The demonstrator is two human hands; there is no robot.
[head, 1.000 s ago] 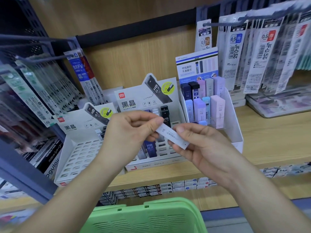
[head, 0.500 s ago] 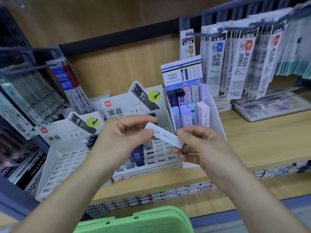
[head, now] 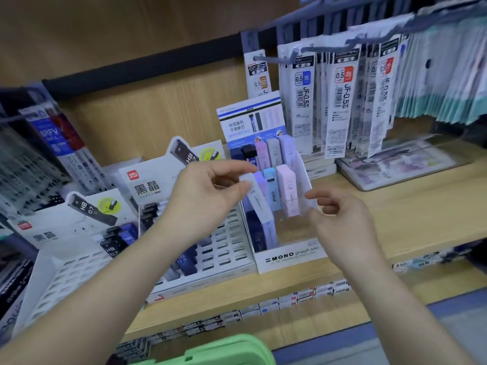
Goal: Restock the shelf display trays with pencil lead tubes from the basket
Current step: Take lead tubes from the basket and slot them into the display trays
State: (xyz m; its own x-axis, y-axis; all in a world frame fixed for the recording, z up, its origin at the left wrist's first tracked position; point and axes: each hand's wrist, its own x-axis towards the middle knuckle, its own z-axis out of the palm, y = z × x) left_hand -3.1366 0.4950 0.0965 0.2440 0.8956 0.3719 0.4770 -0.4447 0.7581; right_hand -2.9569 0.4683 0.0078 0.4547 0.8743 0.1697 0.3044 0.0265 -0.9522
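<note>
Head view: left hand (head: pixel 208 196) pinching lead tube (head: pixel 257 197), right hand (head: pixel 340 219) loosely curled.

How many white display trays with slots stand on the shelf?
3: the MONO tray on the right, a Deli tray in the middle, another Deli tray on the left. More may be hidden.
</note>
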